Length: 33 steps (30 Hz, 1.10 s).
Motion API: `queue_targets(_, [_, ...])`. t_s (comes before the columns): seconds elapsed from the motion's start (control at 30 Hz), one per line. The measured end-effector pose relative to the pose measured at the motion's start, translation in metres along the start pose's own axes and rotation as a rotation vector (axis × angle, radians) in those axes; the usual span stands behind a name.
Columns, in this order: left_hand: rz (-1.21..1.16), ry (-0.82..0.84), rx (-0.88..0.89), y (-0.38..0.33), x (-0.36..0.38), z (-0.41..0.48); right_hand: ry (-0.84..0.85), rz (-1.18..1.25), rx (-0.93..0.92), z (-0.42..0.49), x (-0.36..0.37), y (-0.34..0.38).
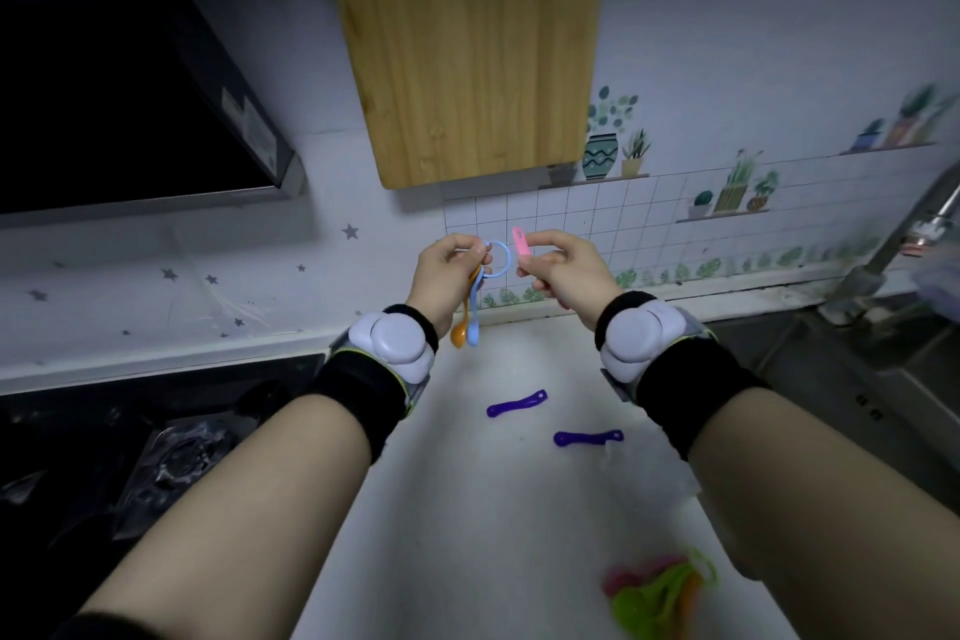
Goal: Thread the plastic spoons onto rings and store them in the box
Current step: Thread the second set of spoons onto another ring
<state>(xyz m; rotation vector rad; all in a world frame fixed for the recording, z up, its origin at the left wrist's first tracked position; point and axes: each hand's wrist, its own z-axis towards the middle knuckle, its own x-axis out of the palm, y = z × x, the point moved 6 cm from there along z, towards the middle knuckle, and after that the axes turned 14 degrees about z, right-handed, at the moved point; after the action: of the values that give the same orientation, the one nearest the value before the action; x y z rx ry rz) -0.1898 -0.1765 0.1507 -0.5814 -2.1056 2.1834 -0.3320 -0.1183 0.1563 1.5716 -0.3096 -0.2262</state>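
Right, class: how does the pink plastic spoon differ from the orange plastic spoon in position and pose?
The pink plastic spoon is pinched in the right hand, not on the light blue plastic ring; the orange plastic spoon hangs from it, below the left hand. The pink spoon's handle end points up; the orange spoon dangles bowl down. Both are small, coloured plastic spoons.

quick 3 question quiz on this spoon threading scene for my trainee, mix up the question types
1. True or false: the right hand holds a yellow spoon.
2. How many purple spoons lie on the counter? A one, B two, C three.
3. Fill in: the left hand holds the blue ring, from which hang an orange spoon and a ____ spoon.

Key: 1 false, it holds the pink spoon; 2 B; 3 blue.
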Motion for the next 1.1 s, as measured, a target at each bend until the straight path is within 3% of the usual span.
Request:
queue_targets(0.17, [0.089, -0.016, 0.066, -0.008, -0.002, 0.001, 0.038, -0.294, -0.118, 0.0, -0.001, 0.017])
queue_targets(0.37, [0.276, -0.023, 0.166, -0.02, -0.008, 0.0, 0.096, -0.915, -0.233, 0.001, 0.006, 0.042])
queue_targets(0.57, [0.394, -0.03, 0.23, -0.03, -0.01, 0.0, 0.162, -1.258, -0.374, -0.004, 0.02, 0.065])
queue_targets(0.77, [0.443, -0.057, 0.281, -0.038, -0.013, -0.002, 0.172, -1.44, -0.464, -0.008, 0.033, 0.083])
queue_targets(1.1, [0.543, -0.037, 0.352, -0.052, -0.011, -0.004, 0.217, -1.584, -0.426, -0.011, 0.042, 0.086])
